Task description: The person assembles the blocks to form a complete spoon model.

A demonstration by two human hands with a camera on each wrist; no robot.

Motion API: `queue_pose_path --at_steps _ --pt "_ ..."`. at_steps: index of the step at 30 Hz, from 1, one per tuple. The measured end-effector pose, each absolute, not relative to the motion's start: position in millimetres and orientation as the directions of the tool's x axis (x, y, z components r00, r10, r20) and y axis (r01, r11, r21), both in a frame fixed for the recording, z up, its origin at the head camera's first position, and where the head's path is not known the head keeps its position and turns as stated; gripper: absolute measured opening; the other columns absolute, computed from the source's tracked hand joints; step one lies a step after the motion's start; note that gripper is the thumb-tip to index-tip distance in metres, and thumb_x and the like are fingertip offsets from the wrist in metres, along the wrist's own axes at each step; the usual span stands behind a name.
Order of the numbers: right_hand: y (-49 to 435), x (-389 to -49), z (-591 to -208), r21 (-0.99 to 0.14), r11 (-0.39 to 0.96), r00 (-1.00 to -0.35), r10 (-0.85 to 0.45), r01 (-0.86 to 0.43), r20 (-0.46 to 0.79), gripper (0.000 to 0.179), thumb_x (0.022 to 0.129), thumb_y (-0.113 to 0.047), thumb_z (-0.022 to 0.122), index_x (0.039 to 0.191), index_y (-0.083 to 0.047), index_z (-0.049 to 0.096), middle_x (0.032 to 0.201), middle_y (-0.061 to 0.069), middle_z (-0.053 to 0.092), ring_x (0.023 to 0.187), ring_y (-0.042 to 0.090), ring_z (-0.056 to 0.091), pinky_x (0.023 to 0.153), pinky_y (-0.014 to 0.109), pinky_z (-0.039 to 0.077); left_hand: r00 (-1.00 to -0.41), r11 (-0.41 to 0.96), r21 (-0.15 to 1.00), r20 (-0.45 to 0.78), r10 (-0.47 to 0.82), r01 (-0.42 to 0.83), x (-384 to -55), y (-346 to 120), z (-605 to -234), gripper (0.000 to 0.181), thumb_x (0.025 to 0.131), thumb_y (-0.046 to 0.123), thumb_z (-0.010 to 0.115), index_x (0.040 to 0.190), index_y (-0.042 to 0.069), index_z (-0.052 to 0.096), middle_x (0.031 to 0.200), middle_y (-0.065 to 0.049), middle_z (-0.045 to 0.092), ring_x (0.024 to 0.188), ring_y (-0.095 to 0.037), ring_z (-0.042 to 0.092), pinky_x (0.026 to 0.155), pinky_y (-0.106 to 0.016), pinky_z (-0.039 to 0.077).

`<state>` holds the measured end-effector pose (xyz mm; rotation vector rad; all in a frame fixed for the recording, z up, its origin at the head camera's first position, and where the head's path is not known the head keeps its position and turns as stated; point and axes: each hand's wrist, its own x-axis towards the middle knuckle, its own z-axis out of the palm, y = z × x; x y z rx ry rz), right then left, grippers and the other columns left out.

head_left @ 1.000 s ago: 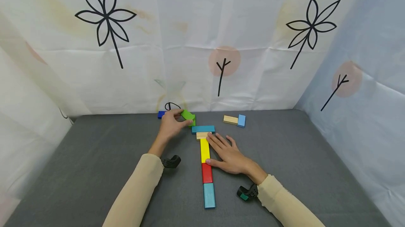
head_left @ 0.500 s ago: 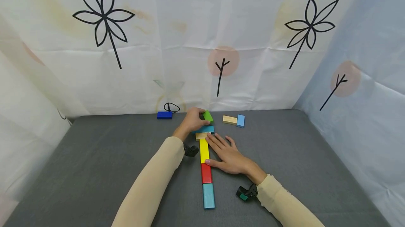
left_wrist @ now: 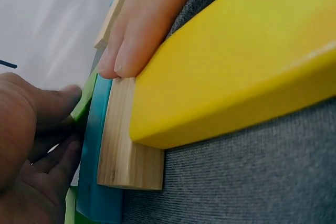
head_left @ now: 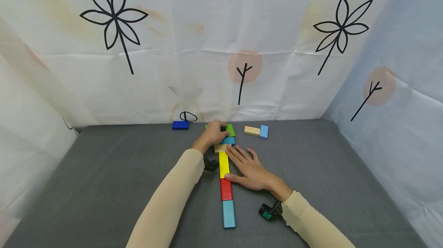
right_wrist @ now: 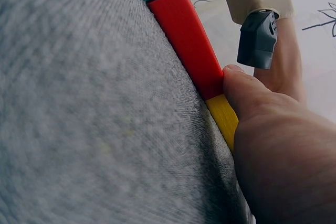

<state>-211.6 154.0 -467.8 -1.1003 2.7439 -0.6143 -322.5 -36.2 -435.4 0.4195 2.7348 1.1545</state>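
Observation:
My left hand point(head_left: 212, 133) pinches a green block point(head_left: 230, 129) at the far side of a teal crosswise block point(head_left: 228, 140). Another green block point(head_left: 206, 126) is mostly hidden behind that hand. Nearer me, a plain wooden block point(head_left: 220, 148) lies along the teal one. From it a row runs toward me: a yellow block point(head_left: 223, 165), a red block point(head_left: 226, 189) and a light teal block point(head_left: 228, 214). My right hand point(head_left: 250, 173) lies with fingers spread, fingertips at the wooden block. In the right wrist view its thumb touches the row where red point(right_wrist: 189, 40) meets yellow point(right_wrist: 223, 116).
A dark blue block point(head_left: 180, 125) lies at the table's back edge, left of the left hand. To the back right, a wooden block point(head_left: 252, 130) adjoins a light blue block point(head_left: 263, 132). A printed cloth point(head_left: 207, 29) hangs behind the grey table point(head_left: 121, 186).
My left hand has carried the green block rightward and lowered it beside the teal crosswise block. The dark blue block has come into full view. My right hand has stayed in place.

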Motion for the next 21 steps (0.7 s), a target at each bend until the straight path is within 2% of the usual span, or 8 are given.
queue_pose_path --at_steps 6,14,21 --pt "154.3 -211.8 -469.0 -0.412 0.656 -0.73 -0.683 -0.633 0.034 0.079 0.105 -0.052 0.047 0.164 -0.011 0.013 0.171 0.002 0.005 0.156 0.029 0.006 0.117 0.063 0.0 -0.947 0.674 0.705 -0.012 0.322 0.22 -321.3 -34.8 -434.3 0.04 0.1 0.008 0.064 0.138 -0.004 0.06 0.146 -0.014 0.056 0.132 -0.032 0.053 0.104 -0.041 0.048" --pt "154.5 -212.4 -470.0 -0.412 0.652 -0.727 -0.685 -0.637 0.042 0.079 0.105 -0.052 0.047 0.164 -0.011 0.013 0.171 0.001 0.005 0.156 0.028 0.005 0.117 0.063 -0.001 -0.941 0.694 0.681 -0.02 0.339 0.235 -321.2 -32.7 -433.7 0.04 0.101 0.008 0.062 0.139 -0.002 0.06 0.149 -0.012 0.053 0.143 -0.036 0.038 0.115 -0.047 0.035" --pt "154.9 -212.4 -469.6 -0.418 0.653 -0.73 -0.683 -0.631 0.035 0.08 0.104 -0.053 0.047 0.164 -0.012 0.013 0.171 0.001 0.005 0.156 0.028 0.005 0.117 0.063 -0.002 -0.934 0.697 0.672 -0.02 0.358 0.252 -321.2 -29.6 -434.1 0.04 0.101 0.008 0.062 0.14 -0.002 0.059 0.151 -0.01 0.052 0.144 -0.032 0.039 0.117 -0.046 0.033"
